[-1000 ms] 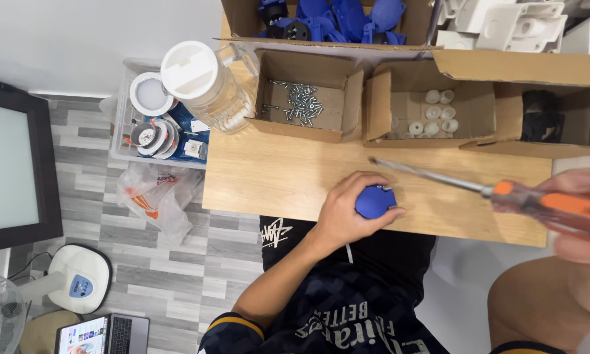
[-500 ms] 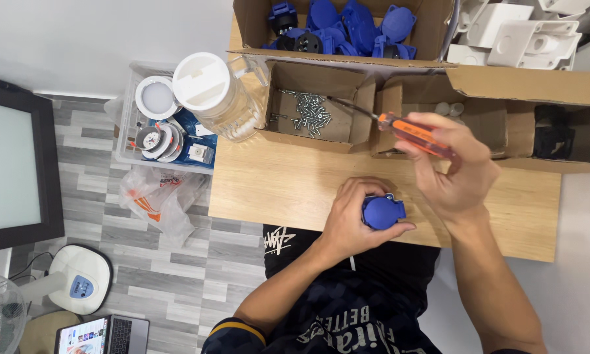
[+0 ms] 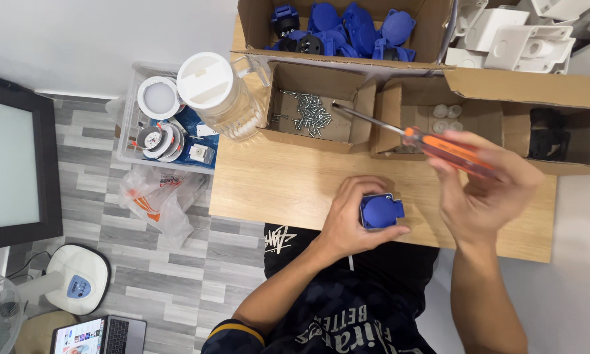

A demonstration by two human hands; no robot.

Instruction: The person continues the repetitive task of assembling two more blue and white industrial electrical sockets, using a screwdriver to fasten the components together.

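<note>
My left hand (image 3: 351,219) grips a blue socket part (image 3: 381,211) at the near edge of the wooden table (image 3: 275,183). My right hand (image 3: 488,193) holds an orange-handled screwdriver (image 3: 439,147) above the table. Its metal shaft points left and away, and its tip hangs over a small cardboard box of screws (image 3: 311,108). The screwdriver is apart from the socket part.
A larger box of blue socket parts (image 3: 344,26) stands at the back. White plastic housings (image 3: 524,33) lie at the back right. A box with small white caps (image 3: 442,118) and a clear jar with a white lid (image 3: 219,95) are also on the table. A bin (image 3: 167,128) sits on the floor to the left.
My right hand carried the screwdriver in from the right, and its tip now reaches over the screw box. My left hand stayed on the blue socket part.
</note>
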